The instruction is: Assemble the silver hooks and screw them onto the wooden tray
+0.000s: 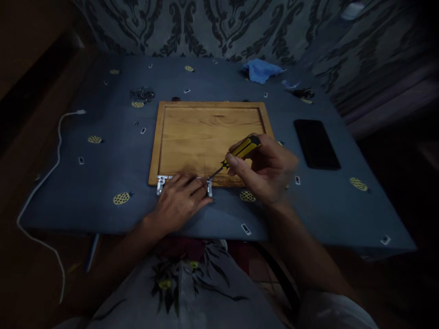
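A framed wooden board [211,137] lies flat on the cloth-covered table. Along its near edge sits a shiny metal fitting [160,179], with a bent leg at each end that hangs past the board. My left hand [183,196] is over the middle of this fitting, fingers bent and pressing it to the board, hiding much of it. In my right hand [265,169] is a yellow and black screwdriver [242,151], held at a slant. Its tip meets the fitting's right end; whether a screw is under it I cannot tell.
A black phone [317,144] lies to the right. Small dark hardware [143,94] is heaped at the back left, with tiny screws [136,123] nearer. A blue cloth [262,71] and a dark object [303,93] lie at the back right. A white cable [59,137] trails off the left edge.
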The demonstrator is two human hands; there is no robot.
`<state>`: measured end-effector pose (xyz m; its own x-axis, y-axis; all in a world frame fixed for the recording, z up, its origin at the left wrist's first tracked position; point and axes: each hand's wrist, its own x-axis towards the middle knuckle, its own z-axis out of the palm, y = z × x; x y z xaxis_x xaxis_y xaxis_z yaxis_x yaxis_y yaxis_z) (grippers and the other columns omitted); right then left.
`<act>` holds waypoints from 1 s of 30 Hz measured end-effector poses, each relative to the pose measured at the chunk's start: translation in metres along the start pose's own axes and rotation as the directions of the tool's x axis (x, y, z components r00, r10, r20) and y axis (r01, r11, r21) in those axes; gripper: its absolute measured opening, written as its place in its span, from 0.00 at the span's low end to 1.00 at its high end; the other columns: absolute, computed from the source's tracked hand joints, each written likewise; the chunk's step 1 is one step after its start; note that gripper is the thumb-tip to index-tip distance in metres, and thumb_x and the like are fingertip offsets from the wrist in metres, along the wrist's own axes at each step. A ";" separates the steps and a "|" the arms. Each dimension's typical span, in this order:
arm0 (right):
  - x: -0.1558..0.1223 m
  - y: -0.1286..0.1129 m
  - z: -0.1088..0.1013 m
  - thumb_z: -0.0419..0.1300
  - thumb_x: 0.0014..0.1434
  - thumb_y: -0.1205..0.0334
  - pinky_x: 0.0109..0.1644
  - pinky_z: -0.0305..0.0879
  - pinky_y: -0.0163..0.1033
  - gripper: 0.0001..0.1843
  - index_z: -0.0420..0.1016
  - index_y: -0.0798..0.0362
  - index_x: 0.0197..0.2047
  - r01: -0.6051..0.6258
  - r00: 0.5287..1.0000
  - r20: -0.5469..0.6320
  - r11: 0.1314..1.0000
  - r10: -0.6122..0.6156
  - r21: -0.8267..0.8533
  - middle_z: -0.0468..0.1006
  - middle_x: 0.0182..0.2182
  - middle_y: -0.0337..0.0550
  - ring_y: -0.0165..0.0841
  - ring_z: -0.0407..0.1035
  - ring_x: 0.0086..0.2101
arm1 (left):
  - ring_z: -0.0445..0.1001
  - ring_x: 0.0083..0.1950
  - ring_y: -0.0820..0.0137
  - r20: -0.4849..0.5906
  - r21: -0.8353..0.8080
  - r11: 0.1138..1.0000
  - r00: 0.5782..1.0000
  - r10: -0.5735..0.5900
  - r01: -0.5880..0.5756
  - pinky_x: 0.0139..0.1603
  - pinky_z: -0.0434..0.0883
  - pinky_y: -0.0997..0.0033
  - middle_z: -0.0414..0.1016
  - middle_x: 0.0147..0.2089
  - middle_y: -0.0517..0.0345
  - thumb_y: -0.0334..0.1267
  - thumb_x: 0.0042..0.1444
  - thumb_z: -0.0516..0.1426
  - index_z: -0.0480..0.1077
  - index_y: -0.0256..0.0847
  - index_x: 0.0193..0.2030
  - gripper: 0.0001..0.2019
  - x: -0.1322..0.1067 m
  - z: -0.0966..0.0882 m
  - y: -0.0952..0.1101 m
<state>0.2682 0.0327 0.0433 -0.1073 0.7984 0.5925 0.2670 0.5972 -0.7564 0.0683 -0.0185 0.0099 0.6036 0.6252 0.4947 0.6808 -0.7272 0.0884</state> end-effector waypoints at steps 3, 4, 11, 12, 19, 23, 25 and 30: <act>0.001 0.001 0.001 0.72 0.58 0.53 0.26 0.64 0.38 0.16 0.71 0.49 0.28 0.015 1.000 0.014 1.000 -0.015 -0.011 0.70 0.22 0.34 0.30 0.67 0.23 | 0.80 0.48 0.63 -0.008 0.000 1.000 1.000 0.000 0.000 0.51 0.73 0.61 0.84 0.48 0.55 0.41 0.68 0.59 0.77 0.36 0.47 0.11 0.000 0.000 0.000; 0.001 0.002 0.001 0.72 0.58 0.52 0.26 0.64 0.38 0.17 0.70 0.49 0.28 0.019 1.000 0.015 1.000 -0.019 -0.017 0.69 0.22 0.34 0.29 0.67 0.23 | 0.80 0.48 0.63 -0.009 0.000 1.000 1.000 0.001 -0.001 0.50 0.74 0.60 0.84 0.48 0.55 0.42 0.68 0.59 0.78 0.36 0.47 0.11 0.000 0.000 0.000; 0.001 0.003 0.001 0.71 0.59 0.51 0.28 0.63 0.38 0.18 0.69 0.49 0.28 0.039 0.999 0.030 0.997 -0.037 -0.061 0.68 0.21 0.33 0.29 0.67 0.23 | 0.80 0.49 0.62 -0.003 0.017 1.000 1.000 0.005 -0.005 0.51 0.74 0.60 0.84 0.49 0.54 0.42 0.69 0.59 0.77 0.36 0.47 0.11 0.000 0.000 -0.001; 0.001 0.003 0.001 0.71 0.59 0.51 0.29 0.64 0.38 0.18 0.69 0.49 0.28 0.047 0.999 0.031 0.997 -0.045 -0.064 0.68 0.21 0.33 0.29 0.67 0.23 | 0.80 0.50 0.63 -0.001 0.016 1.000 1.000 0.006 -0.006 0.51 0.74 0.60 0.84 0.49 0.54 0.42 0.69 0.59 0.77 0.37 0.47 0.11 0.000 0.000 -0.001; 0.001 0.005 0.002 0.73 0.57 0.54 0.28 0.65 0.38 0.16 0.70 0.49 0.30 0.095 0.994 0.048 0.995 -0.093 -0.027 0.70 0.22 0.33 0.30 0.68 0.25 | 0.80 0.49 0.62 -0.010 0.015 1.000 1.000 0.008 -0.008 0.50 0.74 0.60 0.84 0.49 0.55 0.41 0.68 0.60 0.77 0.37 0.46 0.10 0.001 0.000 0.001; 0.003 0.004 0.000 0.72 0.58 0.51 0.28 0.65 0.38 0.17 0.70 0.49 0.29 0.086 0.993 0.083 0.995 -0.082 -0.045 0.71 0.22 0.34 0.30 0.68 0.23 | 0.80 0.49 0.62 0.010 0.017 1.000 1.000 0.007 -0.007 0.50 0.74 0.60 0.84 0.49 0.55 0.42 0.69 0.59 0.78 0.37 0.47 0.10 0.001 0.000 0.000; 0.005 0.001 -0.003 0.72 0.58 0.50 0.28 0.66 0.38 0.16 0.72 0.49 0.29 0.073 0.991 0.114 0.996 -0.066 -0.053 0.72 0.22 0.35 0.30 0.68 0.23 | 0.80 0.49 0.63 0.020 0.011 1.000 1.000 0.006 -0.006 0.51 0.74 0.60 0.83 0.50 0.54 0.41 0.69 0.59 0.78 0.37 0.47 0.10 0.001 0.000 0.000; 0.007 -0.007 -0.007 0.69 0.62 0.54 0.31 0.69 0.36 0.08 0.80 0.50 0.39 0.039 0.975 0.218 0.999 -0.044 0.027 0.79 0.30 0.38 0.28 0.71 0.25 | 0.80 0.48 0.62 -0.016 -0.004 1.000 1.000 0.012 -0.012 0.50 0.74 0.60 0.84 0.48 0.54 0.41 0.67 0.61 0.77 0.35 0.46 0.10 0.001 0.000 0.000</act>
<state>0.2724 0.0334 0.0545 -0.3248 0.7688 0.5508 0.2366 0.6299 -0.7397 0.0689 -0.0179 0.0099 0.6050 0.6121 0.5092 0.6720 -0.7356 0.0859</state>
